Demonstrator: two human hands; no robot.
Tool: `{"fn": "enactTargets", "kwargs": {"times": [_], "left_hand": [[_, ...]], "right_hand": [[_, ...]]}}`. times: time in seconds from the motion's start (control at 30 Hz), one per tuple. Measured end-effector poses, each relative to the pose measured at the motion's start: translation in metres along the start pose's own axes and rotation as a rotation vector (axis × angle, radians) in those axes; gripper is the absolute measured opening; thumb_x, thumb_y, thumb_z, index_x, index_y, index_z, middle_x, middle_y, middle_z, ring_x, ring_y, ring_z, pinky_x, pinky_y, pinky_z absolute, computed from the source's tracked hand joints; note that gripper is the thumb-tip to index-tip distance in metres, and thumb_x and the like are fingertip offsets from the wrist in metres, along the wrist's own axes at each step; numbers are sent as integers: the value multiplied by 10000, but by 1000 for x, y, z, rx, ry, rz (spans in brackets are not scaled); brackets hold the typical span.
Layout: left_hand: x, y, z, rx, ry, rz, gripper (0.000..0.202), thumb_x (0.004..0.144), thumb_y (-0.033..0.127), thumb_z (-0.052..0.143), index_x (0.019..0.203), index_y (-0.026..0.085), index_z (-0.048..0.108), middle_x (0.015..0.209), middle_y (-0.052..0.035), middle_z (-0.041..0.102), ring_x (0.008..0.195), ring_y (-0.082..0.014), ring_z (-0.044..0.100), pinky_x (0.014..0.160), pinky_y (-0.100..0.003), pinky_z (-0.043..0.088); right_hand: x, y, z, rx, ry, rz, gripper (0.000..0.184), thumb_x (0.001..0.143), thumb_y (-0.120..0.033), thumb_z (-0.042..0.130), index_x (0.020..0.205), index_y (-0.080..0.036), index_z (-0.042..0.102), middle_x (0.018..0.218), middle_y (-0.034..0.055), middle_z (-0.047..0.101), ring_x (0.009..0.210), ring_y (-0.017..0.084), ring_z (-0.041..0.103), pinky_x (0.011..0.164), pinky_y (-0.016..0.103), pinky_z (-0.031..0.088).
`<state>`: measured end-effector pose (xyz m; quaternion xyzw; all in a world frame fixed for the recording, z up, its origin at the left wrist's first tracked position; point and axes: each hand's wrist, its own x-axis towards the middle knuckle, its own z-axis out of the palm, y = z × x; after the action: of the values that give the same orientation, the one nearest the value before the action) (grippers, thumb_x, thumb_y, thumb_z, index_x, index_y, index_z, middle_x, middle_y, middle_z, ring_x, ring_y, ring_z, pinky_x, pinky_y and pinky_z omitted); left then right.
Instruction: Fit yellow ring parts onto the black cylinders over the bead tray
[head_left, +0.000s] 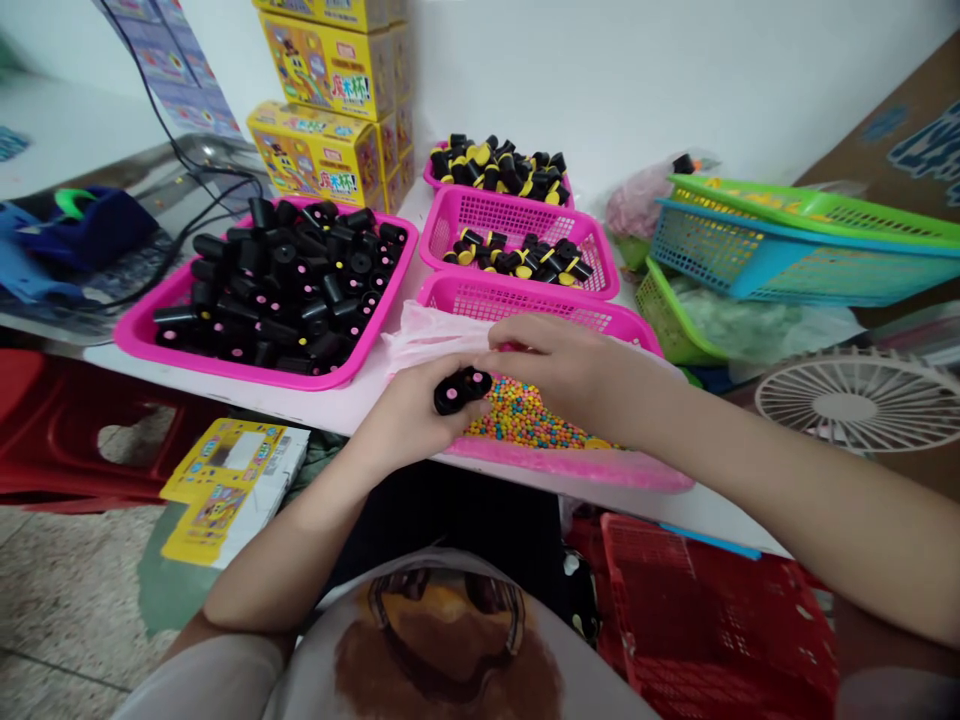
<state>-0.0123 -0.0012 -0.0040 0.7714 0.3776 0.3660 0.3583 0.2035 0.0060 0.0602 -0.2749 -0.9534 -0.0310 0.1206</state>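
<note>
My left hand [409, 415] is closed around small black plastic cups [459, 390], at least two, with a pink dot showing on their ends. Close beside it, my right hand [581, 370] curls its fingers over many small coloured beads [525, 415]; a bit of reddish pink shows at its fingertips, and what it holds is hidden. The beads lie in a pink basket [634, 320] lined with a pale plastic bag [431, 335]. To the left, a pink basket [341, 372] is heaped with similar black cups [281, 290].
Behind, a pink basket [517, 205] holds black pieces with yellow caps [525, 258], and another stands further back. Yellow boxes [319, 155] are stacked by the wall. Green and blue baskets [709, 250] and a white fan [855, 405] stand right. A red crate [720, 620] is below.
</note>
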Motion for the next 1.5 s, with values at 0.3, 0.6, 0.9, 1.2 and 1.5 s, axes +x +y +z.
{"fn": "enactTargets", "kwargs": {"times": [0.3, 0.6, 0.9, 1.2, 1.5], "left_hand": [[-2, -1, 0, -1, 15, -8, 352, 866, 237, 726, 1213, 183, 694, 1158, -50, 788, 1049, -225, 737, 1006, -368, 555], [-3, -2, 0, 10, 39, 27, 310, 867, 193, 720, 1174, 163, 697, 1142, -47, 788, 1054, -199, 738, 1005, -331, 558], [-3, -1, -1, 27, 38, 53, 301, 876, 208, 707, 1173, 157, 700, 1143, -49, 789, 1054, -198, 744, 990, -314, 570], [-2, -2, 0, 13, 26, 8, 307, 882, 265, 712, 1178, 187, 698, 1171, -49, 784, 1090, -221, 734, 1030, -358, 556], [0, -4, 3, -44, 156, -45, 309, 865, 255, 704, 1161, 173, 668, 1165, -60, 780, 1093, -220, 731, 1018, -357, 554]], "right_hand": [[-6, 12, -12, 295, 40, 55, 431, 917, -15, 447, 1134, -233, 749, 1125, 46, 740, 963, 158, 697, 815, 282, 549], [-16, 7, 35, 8, -573, 411, 280, 885, -6, 548, 992, -169, 748, 1050, 117, 766, 847, 228, 736, 724, 314, 531], [-12, 2, 83, 380, -427, 350, 318, 905, 19, 499, 1054, -136, 733, 1141, 142, 761, 982, 228, 733, 886, 333, 542], [-15, 7, 80, 653, -275, 446, 404, 774, 48, 541, 984, -189, 793, 1041, 44, 830, 973, 203, 769, 920, 317, 556], [-11, 23, 31, 733, 53, 496, 239, 874, -201, 662, 1071, -226, 794, 982, 37, 812, 897, 193, 745, 827, 338, 570]]}}
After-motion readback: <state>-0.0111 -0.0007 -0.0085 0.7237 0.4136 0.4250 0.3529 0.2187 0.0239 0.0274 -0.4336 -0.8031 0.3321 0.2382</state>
